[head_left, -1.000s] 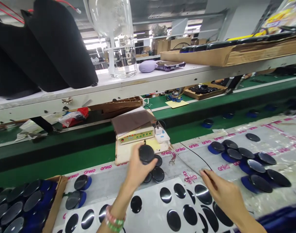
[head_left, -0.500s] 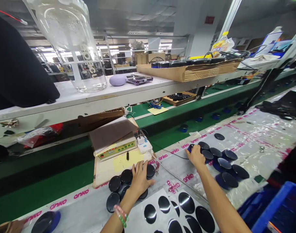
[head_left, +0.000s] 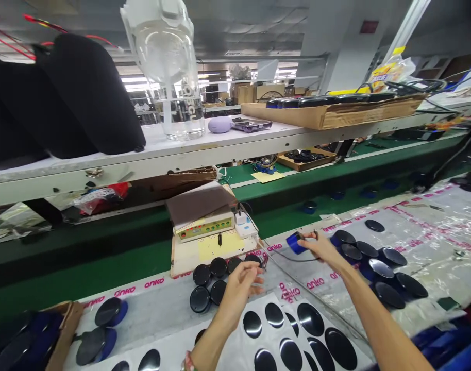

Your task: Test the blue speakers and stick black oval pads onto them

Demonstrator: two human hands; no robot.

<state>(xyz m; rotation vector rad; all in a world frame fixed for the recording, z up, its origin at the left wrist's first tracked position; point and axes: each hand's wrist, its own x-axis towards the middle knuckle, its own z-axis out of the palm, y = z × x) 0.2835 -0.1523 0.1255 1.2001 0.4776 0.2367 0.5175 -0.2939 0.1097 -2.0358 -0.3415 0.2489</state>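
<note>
Sheets (head_left: 272,337) of black discs lie nearest, partly overlapping, below the left hand (head_left: 241,291), whose fingers are parted and loosely curved, with nothing in their hold. Beaded bracelet (head_left: 188,360) shows at that wrist. At the lower left, a carton (head_left: 63,340) is packed with dark-topped blue tubs, and two more tubs (head_left: 108,312) sit just beside it. A cluster of round black pieces (head_left: 200,299) stands next to the left hand, some partly behind its fingers. To the right, the right hand (head_left: 318,245) pinches one blue tub (head_left: 295,243) between thumb and fingers, the gap closed down to the tub's width; this tub is tilted and lies between the black cluster and a group of tubs (head_left: 390,294) on the printed film. Behind the cluster, a meter (head_left: 206,228) rests on a board near a yellow sheet (head_left: 210,249). Beyond runs a green belt (head_left: 123,257), with another tub (head_left: 309,206) on it. Farther up, a shelf (head_left: 220,151) bears black covers (head_left: 88,98), a clear bottle (head_left: 177,77), a purple case (head_left: 220,124) and a cardboard tray (head_left: 285,116).
</note>
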